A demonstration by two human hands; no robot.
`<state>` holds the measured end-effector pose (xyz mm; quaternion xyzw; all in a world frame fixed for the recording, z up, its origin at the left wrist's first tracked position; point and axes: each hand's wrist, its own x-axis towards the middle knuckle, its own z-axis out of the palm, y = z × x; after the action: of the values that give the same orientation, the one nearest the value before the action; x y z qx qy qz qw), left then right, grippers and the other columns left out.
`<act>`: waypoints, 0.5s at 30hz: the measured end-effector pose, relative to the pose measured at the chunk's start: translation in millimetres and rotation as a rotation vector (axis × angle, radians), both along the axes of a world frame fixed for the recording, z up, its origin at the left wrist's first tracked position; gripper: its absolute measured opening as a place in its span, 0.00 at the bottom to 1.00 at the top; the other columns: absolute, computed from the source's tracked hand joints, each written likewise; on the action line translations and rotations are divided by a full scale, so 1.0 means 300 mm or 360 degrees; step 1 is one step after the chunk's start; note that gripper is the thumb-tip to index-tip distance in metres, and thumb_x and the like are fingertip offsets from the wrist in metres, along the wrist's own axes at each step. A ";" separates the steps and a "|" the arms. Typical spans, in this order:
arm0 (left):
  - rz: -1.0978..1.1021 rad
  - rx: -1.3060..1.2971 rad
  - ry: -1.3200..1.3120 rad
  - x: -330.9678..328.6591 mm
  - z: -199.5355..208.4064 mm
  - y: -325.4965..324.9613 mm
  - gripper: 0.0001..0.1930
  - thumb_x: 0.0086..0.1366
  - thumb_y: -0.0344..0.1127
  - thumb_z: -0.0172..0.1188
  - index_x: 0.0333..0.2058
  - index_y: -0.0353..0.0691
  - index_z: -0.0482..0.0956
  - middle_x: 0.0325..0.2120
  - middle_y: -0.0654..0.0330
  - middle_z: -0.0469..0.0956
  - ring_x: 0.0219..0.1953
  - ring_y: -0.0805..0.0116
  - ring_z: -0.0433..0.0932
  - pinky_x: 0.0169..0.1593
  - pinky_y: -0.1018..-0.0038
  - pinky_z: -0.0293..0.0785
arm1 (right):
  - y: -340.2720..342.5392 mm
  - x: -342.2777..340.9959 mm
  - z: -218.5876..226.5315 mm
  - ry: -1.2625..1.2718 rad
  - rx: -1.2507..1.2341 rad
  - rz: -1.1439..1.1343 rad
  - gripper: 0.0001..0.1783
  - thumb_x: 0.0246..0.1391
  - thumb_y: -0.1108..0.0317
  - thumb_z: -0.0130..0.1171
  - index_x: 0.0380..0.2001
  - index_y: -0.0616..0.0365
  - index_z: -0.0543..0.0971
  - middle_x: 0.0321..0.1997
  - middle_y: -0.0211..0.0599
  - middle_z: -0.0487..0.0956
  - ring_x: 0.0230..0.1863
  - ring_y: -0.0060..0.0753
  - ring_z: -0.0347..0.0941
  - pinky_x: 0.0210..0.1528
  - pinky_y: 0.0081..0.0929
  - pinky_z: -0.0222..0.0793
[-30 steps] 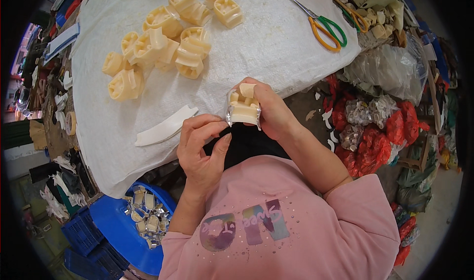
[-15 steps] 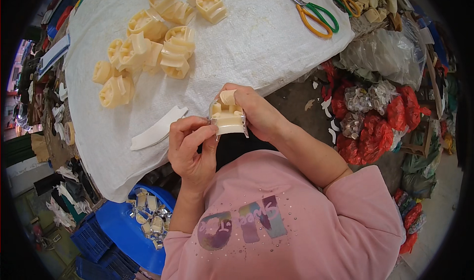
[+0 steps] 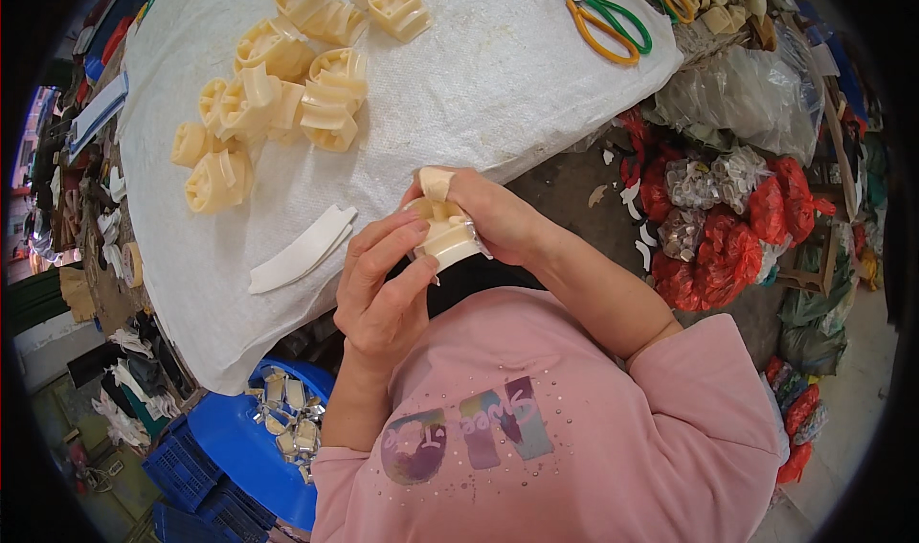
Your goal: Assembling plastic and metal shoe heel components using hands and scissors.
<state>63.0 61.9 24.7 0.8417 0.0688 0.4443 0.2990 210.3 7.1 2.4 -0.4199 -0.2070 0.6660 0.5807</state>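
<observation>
Broadly, a white woven cloth [image 3: 479, 93] covers the table, bearing a heap of cream moulded plastic parts [image 3: 278, 93] and, well apart, green-and-orange-handled scissors [image 3: 598, 21]. At the cloth's near edge both hands hold one cream plastic part [image 3: 442, 229]: the right hand [image 3: 498, 219] wraps it with curled fingers, the left hand [image 3: 381, 289] pinches its front with thumb and fingertips.

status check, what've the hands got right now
Left hand and right hand both gripping one cream plastic part. Held above table edge. Nothing in the way.
</observation>
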 end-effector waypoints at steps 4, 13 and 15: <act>0.0204 0.0095 -0.0001 -0.020 -0.010 0.016 0.16 0.42 0.14 0.60 0.31 0.36 0.74 0.39 0.51 0.76 0.42 0.49 0.77 0.42 0.64 0.76 | -0.043 0.054 -0.019 -0.0050 0.0269 0.0025 0.28 0.59 0.50 0.47 0.52 0.62 0.70 0.43 0.36 0.76 0.38 0.22 0.70 0.41 0.21 0.67; 0.0247 0.0137 0.0066 -0.025 -0.006 0.012 0.16 0.42 0.13 0.59 0.32 0.35 0.74 0.39 0.50 0.75 0.43 0.48 0.76 0.44 0.61 0.76 | -0.062 0.080 -0.023 -0.0045 0.0393 0.0094 0.24 0.53 0.68 0.58 0.53 0.62 0.69 0.41 0.38 0.76 0.40 0.26 0.73 0.42 0.26 0.70; 0.0240 0.0066 0.0051 -0.027 -0.008 0.012 0.15 0.44 0.14 0.59 0.32 0.36 0.73 0.38 0.50 0.75 0.43 0.47 0.76 0.46 0.59 0.75 | -0.060 0.084 -0.021 0.0010 0.0392 0.0103 0.24 0.52 0.69 0.59 0.53 0.62 0.69 0.39 0.39 0.77 0.37 0.26 0.73 0.41 0.26 0.71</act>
<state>55.0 65.4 22.2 0.8472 0.1277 0.4533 0.2460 235.4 -11.0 -3.8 -0.3365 -0.2987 0.6552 0.6068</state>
